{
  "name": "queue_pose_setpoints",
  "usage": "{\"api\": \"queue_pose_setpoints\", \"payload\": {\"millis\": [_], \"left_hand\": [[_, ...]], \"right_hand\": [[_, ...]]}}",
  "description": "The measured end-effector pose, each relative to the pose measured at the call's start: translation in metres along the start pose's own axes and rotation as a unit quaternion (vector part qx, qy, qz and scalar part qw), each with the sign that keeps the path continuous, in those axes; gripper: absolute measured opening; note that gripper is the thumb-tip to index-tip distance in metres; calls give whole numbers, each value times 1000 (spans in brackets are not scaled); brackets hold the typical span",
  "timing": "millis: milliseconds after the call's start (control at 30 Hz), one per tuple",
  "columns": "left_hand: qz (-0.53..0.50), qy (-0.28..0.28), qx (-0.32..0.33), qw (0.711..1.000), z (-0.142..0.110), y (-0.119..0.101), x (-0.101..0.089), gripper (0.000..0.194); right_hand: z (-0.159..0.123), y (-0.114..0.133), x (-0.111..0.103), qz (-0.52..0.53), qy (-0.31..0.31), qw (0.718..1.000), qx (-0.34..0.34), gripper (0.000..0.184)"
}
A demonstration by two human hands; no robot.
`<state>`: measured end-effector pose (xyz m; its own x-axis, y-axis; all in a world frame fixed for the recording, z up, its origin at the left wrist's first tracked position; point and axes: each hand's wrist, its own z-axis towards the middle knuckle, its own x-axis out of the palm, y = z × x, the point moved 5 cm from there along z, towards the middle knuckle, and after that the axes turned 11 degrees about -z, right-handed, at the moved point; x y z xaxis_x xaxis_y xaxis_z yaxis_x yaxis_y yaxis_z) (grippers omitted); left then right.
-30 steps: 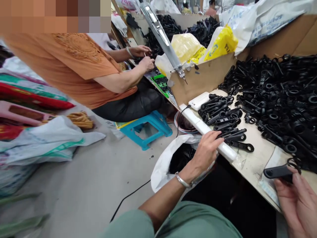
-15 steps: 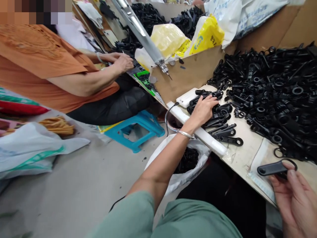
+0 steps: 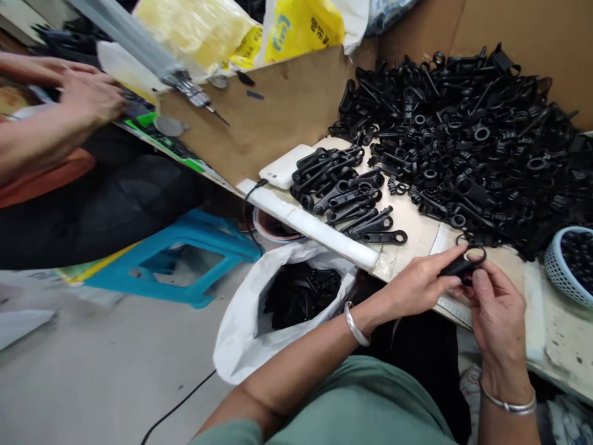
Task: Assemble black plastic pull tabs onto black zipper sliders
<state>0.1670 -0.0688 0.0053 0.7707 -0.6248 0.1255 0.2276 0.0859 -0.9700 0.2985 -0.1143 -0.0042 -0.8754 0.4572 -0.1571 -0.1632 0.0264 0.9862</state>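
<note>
Both my hands meet over the table's front edge on one black plastic handle part (image 3: 459, 266) with a ring at its end. My left hand (image 3: 419, 285) pinches its near end with thumb and fingers. My right hand (image 3: 495, 307) grips the ring end from the other side. Just beyond them lies a small stack of the same black parts (image 3: 345, 191), laid side by side. A large heap of loose black parts (image 3: 467, 145) fills the back of the table.
A white bag (image 3: 241, 327) with black parts hangs open below the table edge. A white phone (image 3: 285, 165) lies by a cardboard wall (image 3: 278, 117). A hanging screwdriver tip (image 3: 199, 99) and another person's hands (image 3: 88, 96) are at left. Blue stool (image 3: 185, 259) on the floor; blue basket (image 3: 567, 266) at right.
My left hand left the stack of parts and came back to the part in my right hand, now gripping it too. The view swung right and down.
</note>
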Motion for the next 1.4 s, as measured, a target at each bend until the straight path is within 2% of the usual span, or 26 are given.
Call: {"api": "queue_pose_setpoints", "payload": {"millis": [67, 167, 233, 300, 467, 667, 833, 1033, 1267, 1400], "left_hand": [[-171, -15, -59, 983, 1, 10, 2, 54], [-385, -48, -150, 909, -4, 23, 6, 47], [-446, -73, -182, 873, -6, 28, 7, 41], [-465, -87, -187, 861, -6, 31, 7, 40], [-423, -133, -165, 881, -3, 37, 2, 55], [-327, -149, -129, 924, -3, 33, 7, 44], [-323, -121, -124, 930, -3, 31, 17, 58], [-355, -107, -67, 926, -3, 31, 23, 55], [-356, -84, -59, 929, -4, 28, 28, 53], [-272, -84, -39, 958, -8, 29, 28, 55]], "right_hand": [[0, 1, -8, -17, -1, 1000, -13, 32], [-1, 2, -19, -30, -36, 998, -32, 30], [-2, 1, -23, -42, -40, 998, -21, 30], [-3, 2, -25, -43, -35, 998, -10, 32], [-6, 11, -28, -25, -33, 999, -25, 29], [-15, 26, -27, -148, -65, 981, -110, 39], [-16, 30, -22, -289, -86, 932, -199, 32], [-16, 34, -11, -403, -122, 830, -365, 29], [-13, 32, -11, -425, -126, 813, -377, 24], [-13, 35, -9, -452, -96, 795, -394, 22]]}}
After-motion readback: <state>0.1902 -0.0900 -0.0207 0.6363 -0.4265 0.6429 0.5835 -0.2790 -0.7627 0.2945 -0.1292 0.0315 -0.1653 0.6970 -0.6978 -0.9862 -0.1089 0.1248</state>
